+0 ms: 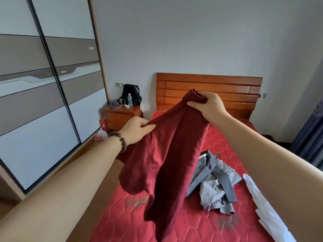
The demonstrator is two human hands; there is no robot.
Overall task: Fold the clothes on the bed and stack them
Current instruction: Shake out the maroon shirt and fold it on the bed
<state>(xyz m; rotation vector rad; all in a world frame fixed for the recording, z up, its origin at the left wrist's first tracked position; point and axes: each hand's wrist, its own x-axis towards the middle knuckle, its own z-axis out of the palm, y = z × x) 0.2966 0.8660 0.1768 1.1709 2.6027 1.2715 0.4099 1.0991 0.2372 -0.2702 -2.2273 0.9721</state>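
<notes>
A dark red garment (171, 163) hangs in the air above the red quilted mattress (218, 224). My right hand (208, 105) grips its bunched top edge, raised in front of the headboard. My left hand (136, 131), with a bead bracelet on the wrist, pinches the garment's left edge lower down. A crumpled grey garment (216, 187) lies on the mattress to the right of the hanging cloth. A white garment (265, 210) lies along the bed's right side, partly hidden by my right forearm.
A wooden headboard (209, 86) stands against the wall. Left of it, a wooden nightstand (120, 117) carries a black bag (131, 93) and a water bottle (129, 100). Sliding wardrobe doors (43, 102) line the left. A dark curtain (311, 135) hangs at the right.
</notes>
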